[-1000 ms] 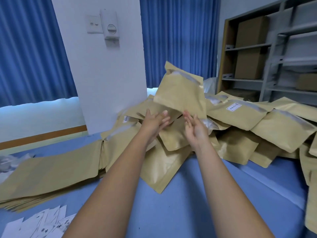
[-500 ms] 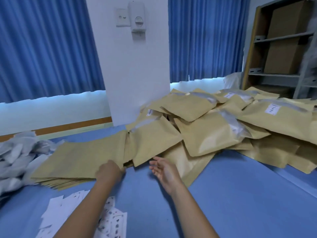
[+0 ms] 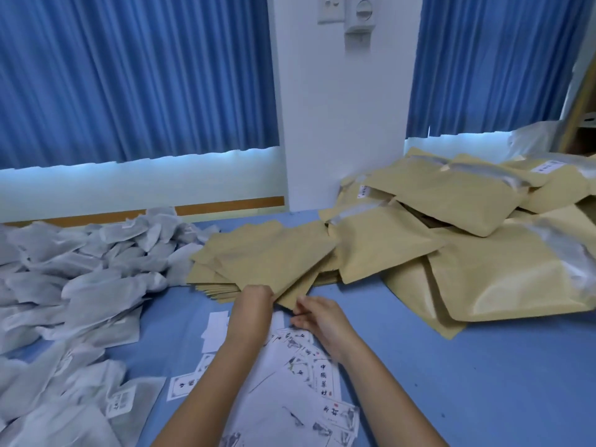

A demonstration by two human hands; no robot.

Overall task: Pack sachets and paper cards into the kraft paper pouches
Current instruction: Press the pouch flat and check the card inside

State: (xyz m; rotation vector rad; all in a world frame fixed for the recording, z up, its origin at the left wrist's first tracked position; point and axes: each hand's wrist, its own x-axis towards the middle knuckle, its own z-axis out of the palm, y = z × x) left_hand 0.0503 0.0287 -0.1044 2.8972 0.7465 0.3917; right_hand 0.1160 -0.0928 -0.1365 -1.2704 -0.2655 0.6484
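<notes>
Two hands meet at the near corner of the top pouch (image 3: 274,259), which lies uppermost on the stack of empty pouches (image 3: 222,287) at 12 o'clock from your wrists. Your right hand (image 3: 317,321) has thumb and fingertips pressed together on that corner. Your left hand (image 3: 254,295) is curled against the near edge at 9 o'clock of the right, its fingers hidden, so whether it is clamped on the paper cannot be told. Expect the pouch to be light, thin and flat, stiff enough to hold its plane yet easily creased, and smooth enough to drag its neighbours along; take it by the corner or the open mouth and peel it off singly. The sachets (image 3: 80,269), heaped at 9 to 10 o'clock, look soft, limp and light; lift each by its body, not a seam. The paper cards (image 3: 322,379), strewn at 6 o'clock beneath your forearms, are thin and lie flat on the surface (image 3: 483,382), so slide one to gain an edge. Filled pouches (image 3: 467,275) pile at 2 o'clock, one overlapping the stack's right end, and may slump onto it; a white pillar (image 3: 338,124) stands at 12 o'clock, well apart
</notes>
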